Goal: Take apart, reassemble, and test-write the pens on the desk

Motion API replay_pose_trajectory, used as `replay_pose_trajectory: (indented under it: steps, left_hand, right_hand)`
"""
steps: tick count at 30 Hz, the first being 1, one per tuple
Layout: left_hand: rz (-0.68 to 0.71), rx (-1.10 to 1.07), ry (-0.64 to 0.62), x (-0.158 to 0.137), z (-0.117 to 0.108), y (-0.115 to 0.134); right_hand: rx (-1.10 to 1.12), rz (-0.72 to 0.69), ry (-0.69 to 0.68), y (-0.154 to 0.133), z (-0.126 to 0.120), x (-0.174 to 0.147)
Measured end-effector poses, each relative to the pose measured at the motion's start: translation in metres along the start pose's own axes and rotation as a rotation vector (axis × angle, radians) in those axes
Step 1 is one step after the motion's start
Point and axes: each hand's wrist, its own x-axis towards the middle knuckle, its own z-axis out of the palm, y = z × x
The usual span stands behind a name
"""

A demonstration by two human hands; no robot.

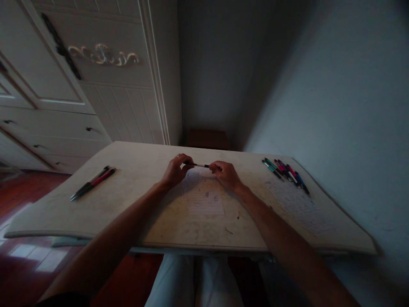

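A slim pen [200,165], dark at the ends and pale in the middle, is stretched level between my two hands above the table. My left hand [179,167] pinches its left end with thumb and fingers. Around the right end my right hand [223,171] is closed, its fingers hiding that tip. Whether the pen is whole or in two parts I cannot tell. Just below the hands a sheet of paper [204,198] with handwriting lies flat on the table.
Two pens [92,184] lie on the left of the pale table [128,213]. Several pens [287,172] are grouped at the right, by a second written sheet [297,207]. A white cabinet [128,106] stands behind left; a wall [351,106] borders the right.
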Motion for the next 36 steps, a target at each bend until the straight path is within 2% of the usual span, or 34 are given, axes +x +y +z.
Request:
replay_pose_trajectory:
  steps: [4, 10, 12, 17, 20, 23, 27, 31, 36]
  left_hand:
    - [-0.005, 0.015, 0.001, 0.0, 0.001, -0.005]
    - [-0.053, 0.043, 0.039, 0.0, -0.001, -0.013]
    - [-0.062, 0.052, 0.038, 0.0, -0.001, -0.015]
    - [-0.077, 0.072, 0.021, -0.001, -0.001, -0.019]
    - [-0.082, 0.083, 0.021, -0.001, -0.001, -0.021]
    - [-0.087, 0.093, 0.022, -0.001, -0.002, -0.022]
    - [-0.098, 0.092, 0.025, -0.001, -0.002, -0.022]
    - [-0.109, 0.064, 0.03, 0.0, -0.003, -0.021]
    - [-0.126, 0.045, 0.043, 0.001, -0.004, -0.018]
  right_hand:
    - [0.026, -0.023, 0.007, 0.008, -0.005, 0.004]
    - [-0.084, -0.044, 0.196, 0.034, -0.01, 0.007]
    - [-0.167, -0.051, 0.171, 0.042, -0.008, 0.007]
    - [-0.299, -0.045, -0.035, 0.044, -0.007, 0.004]
    - [-0.313, -0.01, -0.04, 0.041, -0.01, 0.003]
    - [-0.224, 0.025, 0.046, 0.039, -0.013, 0.004]
    - [0.043, 0.084, 0.179, 0.036, -0.01, 0.005]
    - [0.222, 0.11, 0.157, 0.031, -0.006, 0.005]
    - [0.27, 0.138, 0.135, 0.03, -0.004, 0.005]
